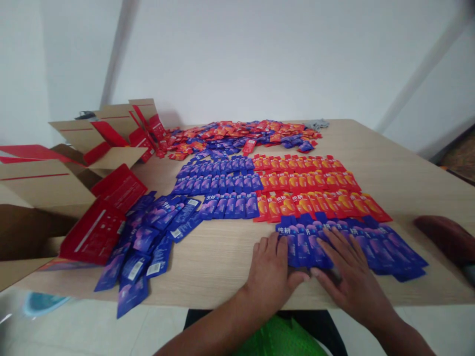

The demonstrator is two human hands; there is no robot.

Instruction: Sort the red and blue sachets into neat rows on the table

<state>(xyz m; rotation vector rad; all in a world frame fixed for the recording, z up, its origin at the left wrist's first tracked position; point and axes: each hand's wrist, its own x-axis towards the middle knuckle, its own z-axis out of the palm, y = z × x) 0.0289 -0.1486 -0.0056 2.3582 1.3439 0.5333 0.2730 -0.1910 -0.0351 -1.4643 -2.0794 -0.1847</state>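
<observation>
Near the front edge of the table, a row of overlapping purple pouches (309,247) lies flat. My left hand (269,272) rests at the row's left end, fingertips against the outermost pouch and thumb stretched toward the right. Over the middle of the same row, my right hand (349,277) lies palm down with its fingers spread on the pouches. Neither hand grasps anything. Behind them are overlapped rows of red-orange pouches (306,180) on the right and more purple pouches (217,183) on the left.
Loose purple pouches (159,230) lie in a heap at left, beside open red-and-brown cartons (100,227). A mixed pile of red and purple pouches (241,133) spans the back, with a grey cloth-like item (317,123). A dark red object (443,240) sits at the right.
</observation>
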